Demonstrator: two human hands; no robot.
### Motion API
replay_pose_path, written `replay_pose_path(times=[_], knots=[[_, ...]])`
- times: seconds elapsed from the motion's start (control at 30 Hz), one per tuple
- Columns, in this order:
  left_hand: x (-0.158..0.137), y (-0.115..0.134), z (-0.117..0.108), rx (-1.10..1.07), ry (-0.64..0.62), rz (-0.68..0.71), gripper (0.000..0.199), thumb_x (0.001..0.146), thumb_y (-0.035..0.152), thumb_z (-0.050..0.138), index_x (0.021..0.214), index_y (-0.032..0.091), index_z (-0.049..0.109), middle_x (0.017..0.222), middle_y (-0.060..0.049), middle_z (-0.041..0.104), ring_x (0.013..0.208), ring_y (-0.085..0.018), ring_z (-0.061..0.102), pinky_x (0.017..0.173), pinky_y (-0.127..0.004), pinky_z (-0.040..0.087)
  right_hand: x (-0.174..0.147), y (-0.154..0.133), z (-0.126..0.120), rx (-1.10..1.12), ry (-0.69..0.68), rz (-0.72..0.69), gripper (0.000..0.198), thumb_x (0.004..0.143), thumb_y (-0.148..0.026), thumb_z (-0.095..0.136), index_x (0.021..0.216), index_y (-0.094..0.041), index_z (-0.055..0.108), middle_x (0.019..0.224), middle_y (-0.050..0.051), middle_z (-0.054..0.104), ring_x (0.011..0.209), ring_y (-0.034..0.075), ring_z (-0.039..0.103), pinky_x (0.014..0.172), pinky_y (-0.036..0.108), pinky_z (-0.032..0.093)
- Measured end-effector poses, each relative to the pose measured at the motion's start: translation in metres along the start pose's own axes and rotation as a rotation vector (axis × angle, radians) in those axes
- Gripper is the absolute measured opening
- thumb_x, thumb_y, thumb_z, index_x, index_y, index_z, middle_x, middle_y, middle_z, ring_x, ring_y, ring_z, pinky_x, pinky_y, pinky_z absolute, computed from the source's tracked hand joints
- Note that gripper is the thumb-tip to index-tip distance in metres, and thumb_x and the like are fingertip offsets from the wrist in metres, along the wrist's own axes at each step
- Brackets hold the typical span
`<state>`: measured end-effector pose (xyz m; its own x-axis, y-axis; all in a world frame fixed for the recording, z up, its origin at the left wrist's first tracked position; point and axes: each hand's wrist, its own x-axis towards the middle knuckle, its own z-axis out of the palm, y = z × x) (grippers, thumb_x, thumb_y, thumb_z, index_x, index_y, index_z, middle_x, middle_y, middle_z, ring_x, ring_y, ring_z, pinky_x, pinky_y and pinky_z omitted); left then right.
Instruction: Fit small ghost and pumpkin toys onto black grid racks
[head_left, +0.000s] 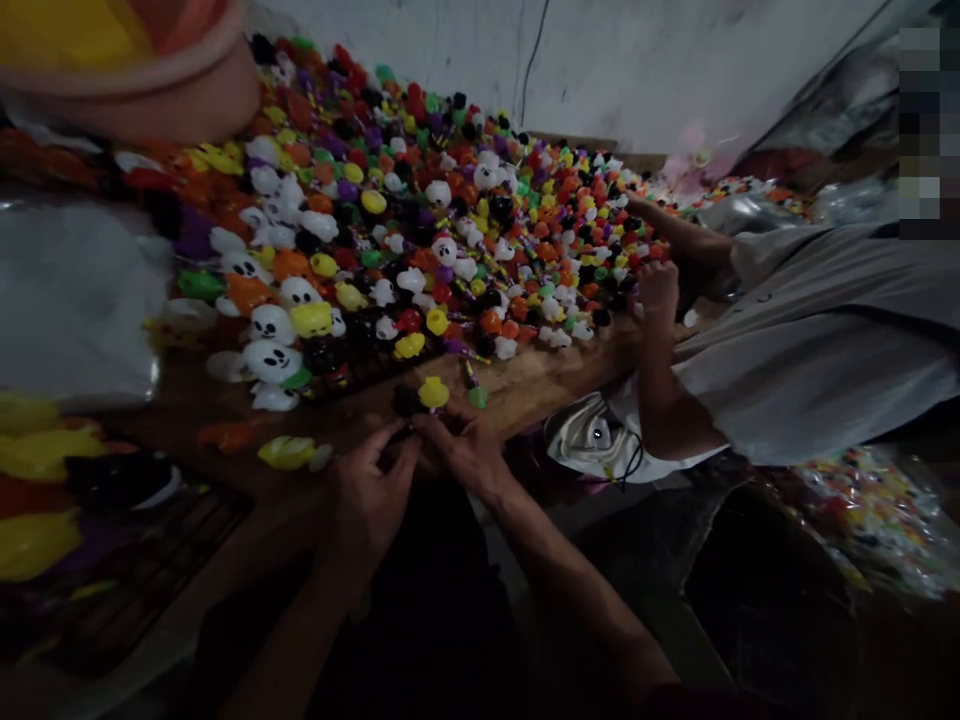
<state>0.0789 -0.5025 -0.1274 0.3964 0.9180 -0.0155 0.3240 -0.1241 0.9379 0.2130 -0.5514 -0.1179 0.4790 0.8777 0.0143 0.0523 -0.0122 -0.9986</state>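
My left hand (375, 490) and my right hand (466, 455) meet at the front edge of the wooden table (540, 375). Both are closed, thumbs and fingertips pinched together around something small and dark that I cannot make out. Just beyond the fingertips are a yellow plastic toy piece (433, 391) and a black piece (407, 400); whether either is touched is unclear. A green-ended stick with a patterned wrapper (472, 380) lies to their right. Left of my left hand rests a yellow toy figure (287, 453), with an orange piece (225, 437) farther left.
A large heap of small coloured plastic toys (450, 220) covers the table toward the wall. Panda figures (274, 362) lie at left, near a plastic bag (75, 300) and a pink tub (172, 100). Another person's hand (658, 285) reaches the heap from the right.
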Motion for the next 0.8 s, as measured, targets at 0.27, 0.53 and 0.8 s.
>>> replay_pose_path(times=[0.27, 0.53, 0.8], knots=[[-0.031, 0.006, -0.007, -0.179, -0.175, -0.160, 0.035, 0.080, 0.050, 0.066, 0.098, 0.021, 0.075, 0.079, -0.005, 0.074, 0.053, -0.015, 0.062, 0.041, -0.022, 0.039, 0.036, 0.003, -0.108, -1.213, 0.200, 0.144, 0.014, 0.087, -0.026, 0.062, 0.091, -0.018, 0.073, 0.089, 0.011, 0.073, 0.085, 0.025, 0.067, 0.078, 0.034, 0.049], [-0.042, 0.005, -0.018, -0.981, -0.260, -0.749, 0.036, 0.072, 0.035, 0.086, 0.100, 0.018, 0.072, 0.100, -0.006, 0.074, 0.059, -0.008, 0.059, 0.047, -0.017, 0.046, 0.039, 0.034, -0.106, -1.050, 0.601, -0.226, 0.033, 0.096, -0.037, 0.056, 0.119, -0.016, 0.067, 0.120, 0.018, 0.063, 0.091, 0.026, 0.065, 0.085, 0.042, 0.052], [-0.039, 0.021, -0.015, -1.358, -0.196, -1.018, 0.021, 0.069, 0.007, 0.078, 0.088, 0.014, 0.073, 0.095, -0.007, 0.074, 0.066, -0.012, 0.065, 0.058, -0.021, 0.057, 0.045, 0.067, -0.113, -0.962, 0.397, -0.343, 0.037, 0.096, -0.044, 0.051, 0.107, -0.020, 0.077, 0.105, 0.013, 0.069, 0.085, 0.024, 0.065, 0.077, 0.040, 0.054]])
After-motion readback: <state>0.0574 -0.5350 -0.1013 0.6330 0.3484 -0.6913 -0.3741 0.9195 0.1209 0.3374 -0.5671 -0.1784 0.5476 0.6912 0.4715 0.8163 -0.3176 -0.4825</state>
